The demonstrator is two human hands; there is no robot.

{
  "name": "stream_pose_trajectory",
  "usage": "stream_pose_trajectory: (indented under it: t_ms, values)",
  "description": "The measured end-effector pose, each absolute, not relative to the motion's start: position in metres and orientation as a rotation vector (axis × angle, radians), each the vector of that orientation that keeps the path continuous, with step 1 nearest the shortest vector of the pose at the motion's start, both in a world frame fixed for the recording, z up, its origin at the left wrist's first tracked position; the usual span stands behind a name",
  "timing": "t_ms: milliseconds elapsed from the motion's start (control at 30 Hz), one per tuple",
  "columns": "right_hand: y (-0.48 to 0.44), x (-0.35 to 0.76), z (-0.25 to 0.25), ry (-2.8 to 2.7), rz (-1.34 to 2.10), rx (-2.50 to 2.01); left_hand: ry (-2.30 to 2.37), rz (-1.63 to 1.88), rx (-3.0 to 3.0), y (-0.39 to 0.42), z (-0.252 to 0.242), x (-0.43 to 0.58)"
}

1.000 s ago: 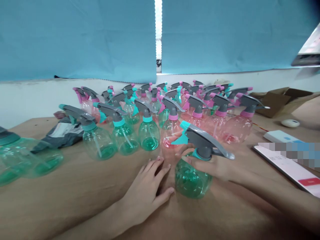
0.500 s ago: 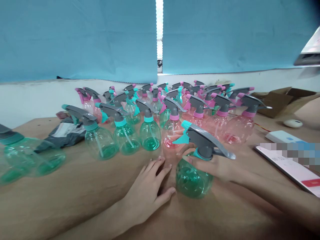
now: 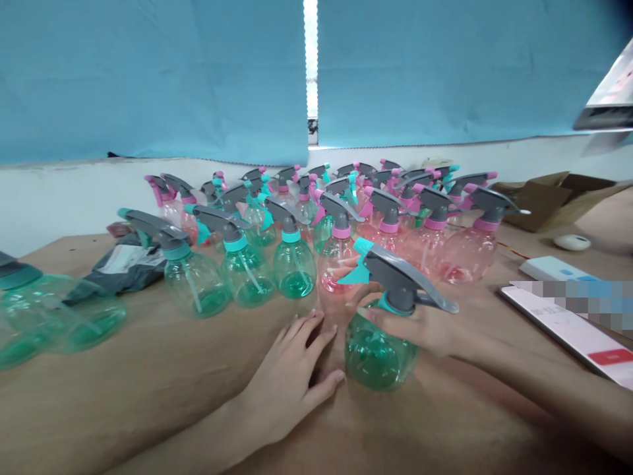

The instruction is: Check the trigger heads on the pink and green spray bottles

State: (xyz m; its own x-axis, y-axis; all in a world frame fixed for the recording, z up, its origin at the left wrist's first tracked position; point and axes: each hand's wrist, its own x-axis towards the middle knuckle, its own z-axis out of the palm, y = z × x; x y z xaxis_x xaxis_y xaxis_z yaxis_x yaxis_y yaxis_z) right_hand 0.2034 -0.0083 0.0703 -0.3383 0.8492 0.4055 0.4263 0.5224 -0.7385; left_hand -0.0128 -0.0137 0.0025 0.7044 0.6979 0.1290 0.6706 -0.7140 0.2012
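A green spray bottle (image 3: 378, 356) with a grey and turquoise trigger head stands in front of me. Around its neck and upper body my right hand (image 3: 415, 326) is wrapped; some of those fingers are hidden behind the bottle. Just left of it, my left hand (image 3: 297, 366) lies flat on the tabletop with its fingers apart and nothing in it. Beyond the hands are a green spray bottle (image 3: 295, 267) with a turquoise collar and a pink spray bottle (image 3: 339, 254) with a pink collar.
Several more green and pink spray bottles crowd the back of the wooden table (image 3: 208, 396). A dark plastic package (image 3: 128, 264) lies at left. On the right are a phone (image 3: 558, 326), a white box (image 3: 556, 268), a white mouse (image 3: 572, 242) and a cardboard box (image 3: 548, 201).
The whole view has shifted slightly, so things appear a little further left. Both hands and the held spray bottle keep their places on the table.
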Motion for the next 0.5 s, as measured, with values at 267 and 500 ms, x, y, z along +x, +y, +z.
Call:
stream_pose_trajectory:
  t_ms: [267, 500]
  values:
    - [-0.008, 0.202, 0.073, -1.958, 0.676, -0.966, 1.117, 0.313, 2.782, -0.013, 0.002, -0.013]
    - [-0.013, 0.203, 0.082, -1.880, 0.501, -1.274, 1.136, 0.266, 2.779, -0.012, 0.005, -0.012]
